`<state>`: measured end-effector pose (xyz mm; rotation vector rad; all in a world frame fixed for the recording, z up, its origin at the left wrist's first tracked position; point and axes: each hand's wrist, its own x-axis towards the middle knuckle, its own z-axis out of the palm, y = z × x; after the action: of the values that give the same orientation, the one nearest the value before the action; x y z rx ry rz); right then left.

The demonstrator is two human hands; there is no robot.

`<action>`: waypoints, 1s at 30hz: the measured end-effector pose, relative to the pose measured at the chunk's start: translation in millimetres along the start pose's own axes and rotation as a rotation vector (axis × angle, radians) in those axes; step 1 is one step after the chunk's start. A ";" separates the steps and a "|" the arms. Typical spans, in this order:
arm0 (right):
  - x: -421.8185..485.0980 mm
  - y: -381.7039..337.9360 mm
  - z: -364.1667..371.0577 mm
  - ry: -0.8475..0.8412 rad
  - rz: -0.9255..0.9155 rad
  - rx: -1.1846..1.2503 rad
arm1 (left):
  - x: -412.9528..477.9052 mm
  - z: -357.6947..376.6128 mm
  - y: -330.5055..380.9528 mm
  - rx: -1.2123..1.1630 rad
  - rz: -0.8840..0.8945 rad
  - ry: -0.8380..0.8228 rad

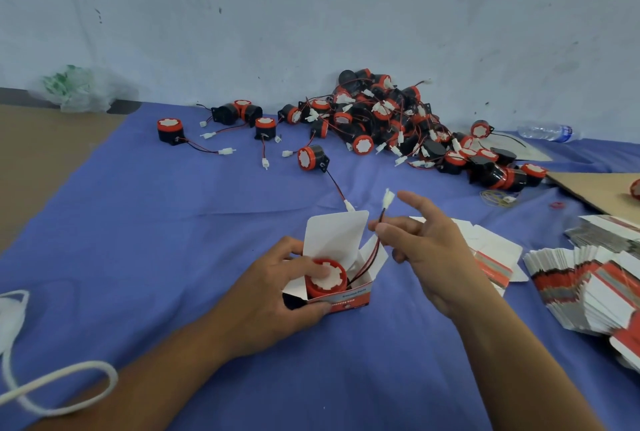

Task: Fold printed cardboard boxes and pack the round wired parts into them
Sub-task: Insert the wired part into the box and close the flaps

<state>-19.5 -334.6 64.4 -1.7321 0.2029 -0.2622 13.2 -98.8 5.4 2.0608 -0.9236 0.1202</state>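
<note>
1. The left hand (273,287) and left forearm (156,368), at 7 o'clock, are bare right to the frame's edge.
2. The right hand (433,254) and right forearm (519,361), at 5 o'clock, are equally bare.

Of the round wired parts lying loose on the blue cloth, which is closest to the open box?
The lone part tipped on its side, white face toward the camera, its wire trailing toward the open box; the others lie farther back.

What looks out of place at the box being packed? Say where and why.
The round part sits in the open box, which the left hand holds, but its wire sticks out, pinched by the right hand.
</note>
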 end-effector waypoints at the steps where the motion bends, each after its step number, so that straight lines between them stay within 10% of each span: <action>1: -2.0 -3.4 0.7 -0.020 -0.032 -0.024 | 0.0 -0.1 0.1 0.006 0.000 -0.001; 8: -20.0 -25.3 1.9 -0.008 -0.252 -0.097 | 0.6 0.8 1.1 0.011 0.008 0.008; 13: -29.3 -21.9 10.7 -0.088 -0.388 -0.657 | 0.5 0.7 1.2 0.009 0.025 0.004; 30: -38.4 -23.8 30.4 -0.045 -0.338 -1.139 | 0.3 1.4 0.3 0.025 0.041 0.017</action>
<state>-47.9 -290.9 80.5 -2.9081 0.0025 -0.3905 12.9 -100.2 4.8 2.0617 -0.9581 0.1720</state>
